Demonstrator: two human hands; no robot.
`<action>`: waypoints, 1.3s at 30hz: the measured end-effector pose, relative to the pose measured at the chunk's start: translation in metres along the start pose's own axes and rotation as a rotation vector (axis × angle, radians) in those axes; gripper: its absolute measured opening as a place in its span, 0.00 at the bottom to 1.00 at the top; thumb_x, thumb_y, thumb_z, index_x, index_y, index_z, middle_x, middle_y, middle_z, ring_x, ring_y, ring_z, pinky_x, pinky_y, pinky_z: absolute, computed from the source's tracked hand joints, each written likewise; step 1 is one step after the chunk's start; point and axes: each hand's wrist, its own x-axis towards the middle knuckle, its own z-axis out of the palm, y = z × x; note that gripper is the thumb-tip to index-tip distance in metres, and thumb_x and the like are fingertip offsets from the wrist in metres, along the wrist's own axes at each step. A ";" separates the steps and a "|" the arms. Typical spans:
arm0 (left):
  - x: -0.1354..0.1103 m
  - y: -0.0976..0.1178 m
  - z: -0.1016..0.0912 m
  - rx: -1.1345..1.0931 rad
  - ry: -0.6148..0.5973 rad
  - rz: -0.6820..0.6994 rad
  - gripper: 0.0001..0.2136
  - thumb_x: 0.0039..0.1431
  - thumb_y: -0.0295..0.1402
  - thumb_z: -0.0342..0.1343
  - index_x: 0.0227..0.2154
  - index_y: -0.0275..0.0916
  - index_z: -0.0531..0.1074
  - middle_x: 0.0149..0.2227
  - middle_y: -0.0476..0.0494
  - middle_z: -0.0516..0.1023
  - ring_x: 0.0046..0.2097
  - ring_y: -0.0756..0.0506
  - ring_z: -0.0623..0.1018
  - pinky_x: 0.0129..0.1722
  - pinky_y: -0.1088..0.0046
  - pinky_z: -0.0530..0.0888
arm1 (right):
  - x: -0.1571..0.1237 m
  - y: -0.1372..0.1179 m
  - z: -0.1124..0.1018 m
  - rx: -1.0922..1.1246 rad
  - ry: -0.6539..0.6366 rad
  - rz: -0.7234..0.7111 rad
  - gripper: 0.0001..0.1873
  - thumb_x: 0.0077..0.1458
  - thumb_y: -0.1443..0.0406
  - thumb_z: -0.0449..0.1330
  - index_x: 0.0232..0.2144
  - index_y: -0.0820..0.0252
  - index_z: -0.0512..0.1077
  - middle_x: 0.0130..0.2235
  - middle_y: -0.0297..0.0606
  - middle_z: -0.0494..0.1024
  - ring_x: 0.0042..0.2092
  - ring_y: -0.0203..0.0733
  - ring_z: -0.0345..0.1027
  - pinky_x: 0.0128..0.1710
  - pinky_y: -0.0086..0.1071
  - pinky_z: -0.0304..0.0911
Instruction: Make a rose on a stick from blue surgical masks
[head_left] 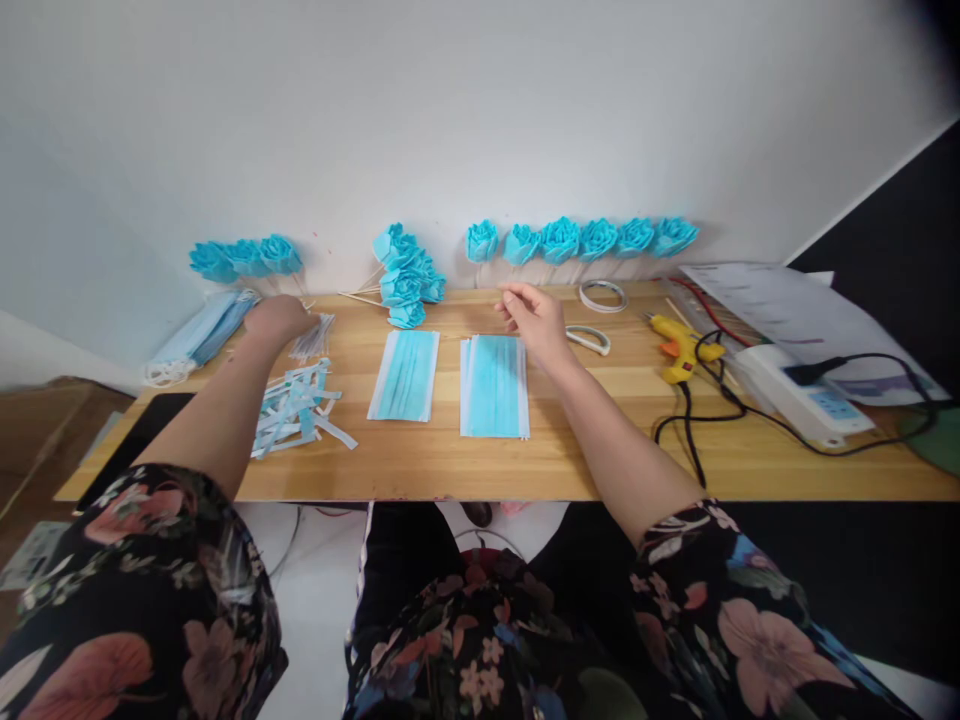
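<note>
My left hand (279, 320) is curled at the left back of the table, between a pile of blue face masks (206, 332) and a bundle of thin wires (313, 338). Its fingers are bent and their tips hidden, so what it holds does not show. My right hand (536, 318) hovers by the top right corner of a stack of flat blue mask sheets (495, 385), fingers curled in toward the thumb, with nothing visible in them. Left of that stack lies another blue mask sheet (403, 375). Cut white and blue strips (300, 405) lie heaped near my left forearm.
Blue fabric flowers on sticks (561, 240) line the wall, and several more (405, 285) lie bunched mid-table. Tape rolls (602, 282) sit beyond my right hand. A yellow glue gun (675, 345), its cord and a white power strip (806, 395) occupy the right side.
</note>
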 end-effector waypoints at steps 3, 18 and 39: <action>-0.034 0.029 -0.018 0.012 0.097 -0.006 0.17 0.69 0.40 0.47 0.48 0.35 0.75 0.46 0.36 0.79 0.48 0.36 0.75 0.49 0.59 0.71 | 0.007 -0.011 -0.011 -0.011 0.024 -0.039 0.20 0.61 0.51 0.60 0.47 0.57 0.79 0.35 0.37 0.81 0.33 0.36 0.72 0.28 0.27 0.66; -0.097 0.110 0.052 0.107 -0.065 0.564 0.18 0.67 0.33 0.47 0.55 0.38 0.74 0.53 0.33 0.79 0.49 0.34 0.80 0.43 0.63 0.73 | -0.002 -0.006 -0.028 -1.063 -0.606 -0.147 0.28 0.53 0.58 0.72 0.56 0.56 0.76 0.58 0.50 0.79 0.60 0.62 0.70 0.55 0.49 0.64; -0.092 0.188 0.086 -1.321 -0.105 0.506 0.28 0.58 0.35 0.64 0.61 0.37 0.66 0.42 0.41 0.83 0.40 0.45 0.81 0.42 0.67 0.76 | -0.012 0.000 -0.028 -0.532 -0.311 -0.247 0.29 0.52 0.70 0.62 0.58 0.57 0.74 0.43 0.40 0.79 0.45 0.48 0.72 0.50 0.41 0.66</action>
